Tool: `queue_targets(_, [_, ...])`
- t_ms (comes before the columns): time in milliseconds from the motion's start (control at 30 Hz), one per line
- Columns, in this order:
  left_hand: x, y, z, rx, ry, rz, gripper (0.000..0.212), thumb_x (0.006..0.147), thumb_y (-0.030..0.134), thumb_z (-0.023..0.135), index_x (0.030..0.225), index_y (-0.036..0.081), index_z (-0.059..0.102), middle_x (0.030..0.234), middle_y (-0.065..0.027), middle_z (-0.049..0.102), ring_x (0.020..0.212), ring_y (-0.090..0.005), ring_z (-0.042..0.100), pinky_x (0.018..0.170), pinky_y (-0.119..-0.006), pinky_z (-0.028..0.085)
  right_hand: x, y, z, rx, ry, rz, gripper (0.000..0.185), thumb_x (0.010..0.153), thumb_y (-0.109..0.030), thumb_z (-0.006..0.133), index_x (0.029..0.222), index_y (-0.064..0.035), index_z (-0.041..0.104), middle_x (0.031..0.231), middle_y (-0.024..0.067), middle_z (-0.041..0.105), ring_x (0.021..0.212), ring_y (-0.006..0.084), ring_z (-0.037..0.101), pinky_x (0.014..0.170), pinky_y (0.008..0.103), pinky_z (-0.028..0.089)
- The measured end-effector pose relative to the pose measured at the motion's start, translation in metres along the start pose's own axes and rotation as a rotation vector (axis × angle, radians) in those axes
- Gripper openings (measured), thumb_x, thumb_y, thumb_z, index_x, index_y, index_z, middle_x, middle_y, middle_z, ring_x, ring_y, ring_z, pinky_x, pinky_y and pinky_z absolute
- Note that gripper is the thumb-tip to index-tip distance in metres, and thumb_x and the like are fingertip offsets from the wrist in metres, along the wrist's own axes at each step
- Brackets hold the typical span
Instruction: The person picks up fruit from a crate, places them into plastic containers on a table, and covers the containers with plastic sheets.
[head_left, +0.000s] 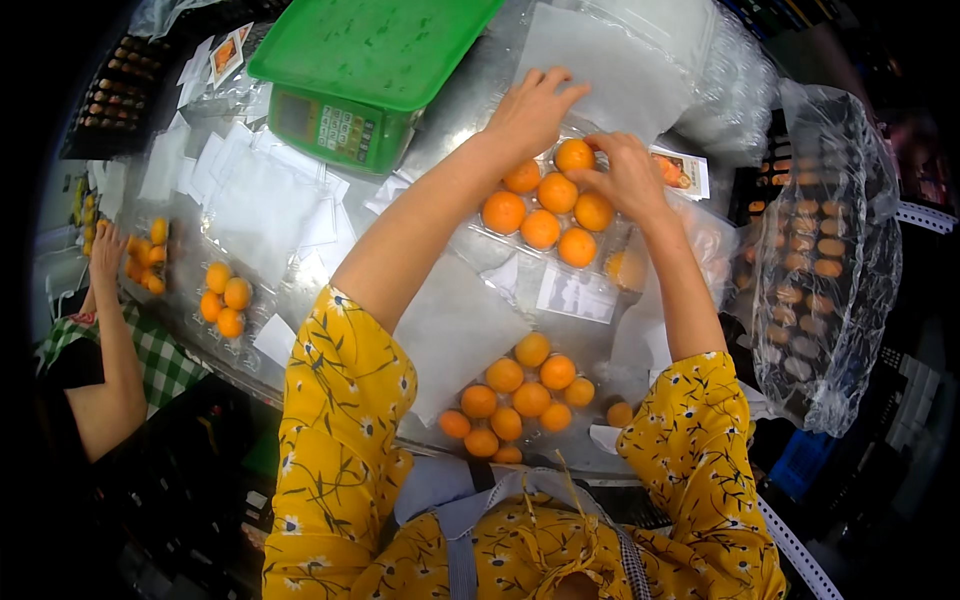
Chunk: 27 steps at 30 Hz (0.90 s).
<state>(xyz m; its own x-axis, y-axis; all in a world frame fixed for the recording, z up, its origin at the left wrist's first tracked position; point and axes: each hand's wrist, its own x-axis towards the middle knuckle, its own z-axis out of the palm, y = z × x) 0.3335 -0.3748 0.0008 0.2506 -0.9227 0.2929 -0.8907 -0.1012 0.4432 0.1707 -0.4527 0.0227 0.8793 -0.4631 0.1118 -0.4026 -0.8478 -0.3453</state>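
Note:
My left hand (536, 109) reaches over the far side of a clear plastic tray (480, 227), its fingers spread and nothing seen in them. Several oranges (557, 193) sit in the tray's pockets. From the right, my right hand (630, 176) has thumb and index finger around an orange (574, 155) at the tray's far edge; its other fingers are partly hidden. Closer to my body lies a loose group of oranges (532, 399) on the metal table (442, 431). A translucent sheet (457, 330) is spread left of that group.
A green weighing scale (367, 52) stands at the far left. Stacked clear trays (731, 82) and translucent sheets (607, 67) lie at the back. Plastic film covers a fruit crate (817, 255) on the right. Another person's hand (109, 251) is at left, near trayed oranges (225, 298).

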Motion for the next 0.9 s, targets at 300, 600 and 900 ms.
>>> queue_targets(300, [-0.008, -0.001, -0.001, 0.005, 0.021, 0.109, 0.051, 0.065, -0.007, 0.056, 0.111, 0.015, 0.056, 0.123, -0.0071, 0.046, 0.11, -0.0282, 0.043, 0.091, -0.037, 0.04, -0.011, 0.005, 0.005, 0.264, 0.062, 0.122, 0.037, 0.075, -0.023, 0.067, 0.106, -0.0043, 0.062, 0.097, 0.0135, 0.063, 0.092, 0.0274, 0.058, 0.079, 0.0352, 0.046])
queue_targets(600, [-0.019, 0.003, -0.011, -0.059, 0.099, 0.134, 0.041, 0.066, -0.008, 0.053, 0.101, 0.013, 0.061, 0.112, -0.0076, 0.052, 0.108, -0.0284, 0.045, 0.09, -0.037, 0.04, -0.039, -0.001, -0.014, 0.587, 0.112, 0.275, 0.025, 0.08, -0.014, 0.062, 0.102, -0.0023, 0.063, 0.093, 0.0089, 0.065, 0.082, 0.0164, 0.062, 0.072, 0.0273, 0.049])
queue_targets(900, [-0.054, 0.011, -0.034, -0.072, 0.256, 0.172, 0.034, 0.071, -0.004, 0.053, 0.099, 0.012, 0.061, 0.111, -0.0085, 0.055, 0.102, -0.0296, 0.05, 0.088, -0.038, 0.041, -0.117, -0.018, -0.021, 0.805, 0.233, 0.43, 0.022, 0.083, -0.015, 0.061, 0.1, -0.0006, 0.063, 0.092, 0.0066, 0.065, 0.081, 0.0125, 0.061, 0.074, 0.0245, 0.047])
